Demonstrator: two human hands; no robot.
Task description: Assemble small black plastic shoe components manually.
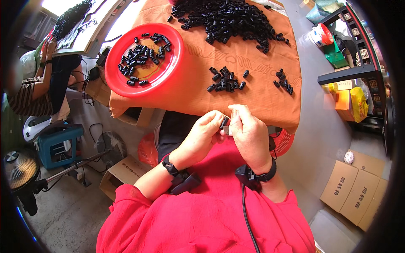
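Just in front of the table's near edge, both of my hands meet over my lap. Thumb and fingers of my left hand (201, 133) pinch a small black plastic part (224, 122). My right hand (249, 131) is closed close beside it, fingertips near the part; a pale, thin thing shows between the hands, too small to name. A loose cluster of black parts (228, 80) lies on the orange tablecloth (185, 99) just beyond my hands, with a smaller group (283, 81) to the right. More fill the middle of a red round tray (176, 69) at left.
A large heap of black parts (228, 21) covers the table's far side. At right stand a dark shelf (346, 76) and cardboard boxes (352, 189). A fan (19, 170), a blue stool (59, 147) and another person (33, 92) are at left. A red basket (284, 143) sits under the table.
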